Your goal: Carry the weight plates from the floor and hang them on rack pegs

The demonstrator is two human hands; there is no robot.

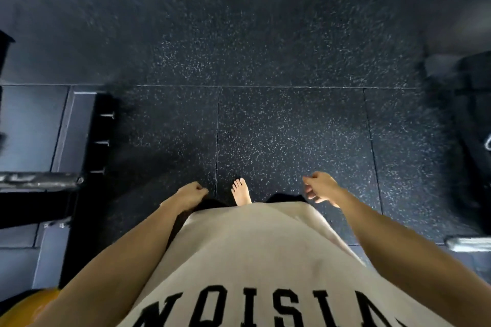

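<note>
We observe the floor [265, 61] as matt black rubber tiling, flecked with pale speckles and lightly grainy, with thin seams between tiles. We note the rack frame [71, 130] at left as dark painted metal with a dull sheen; its short pegs [106, 115] look like bare metal. The bar end [39, 180] beside it appears as worn grey steel, faintly glossy. The shirt [252, 260] is soft beige cloth, matt, with black printed letters. The rounded orange object [32, 305] shows a glossy surface.
</note>
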